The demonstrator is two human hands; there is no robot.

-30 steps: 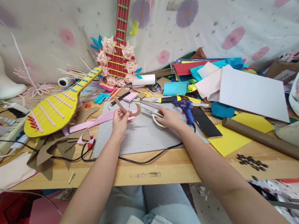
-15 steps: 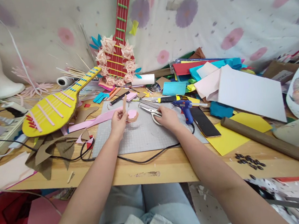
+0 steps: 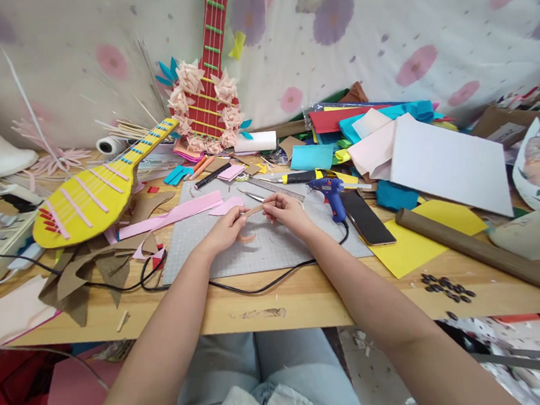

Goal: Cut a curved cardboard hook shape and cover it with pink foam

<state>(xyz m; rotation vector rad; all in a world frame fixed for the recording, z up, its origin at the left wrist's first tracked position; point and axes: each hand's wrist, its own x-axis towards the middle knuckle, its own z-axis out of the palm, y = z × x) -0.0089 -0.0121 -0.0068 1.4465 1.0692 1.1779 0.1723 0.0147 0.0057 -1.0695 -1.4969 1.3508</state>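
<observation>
A narrow tan strip (image 3: 254, 210) stretches between my two hands, low over the grey cutting mat (image 3: 194, 261). My left hand (image 3: 224, 231) pinches its left end, and a curled tan piece shows below those fingers. At the strip's other end, the fingers of my right hand (image 3: 289, 213) are closed on it. Just behind my right hand lie the scissors (image 3: 253, 196), their handles mostly hidden by it. A pink paper piece (image 3: 225, 206) rests beyond my left hand, beside a long pink strip (image 3: 171, 216).
A blue glue gun (image 3: 331, 196) and a black phone (image 3: 367, 218) lie to the right. The black cord (image 3: 259, 292) crosses the table front. A yellow paper lute (image 3: 83, 204) lies left, and a red paper instrument (image 3: 206, 110) leans behind. Black beads (image 3: 448, 288) sit near the right edge.
My right hand has let go of the scissors and taken the strip's right end. The strip has turned from upright to nearly level. My left hand has moved slightly right and nearer to me.
</observation>
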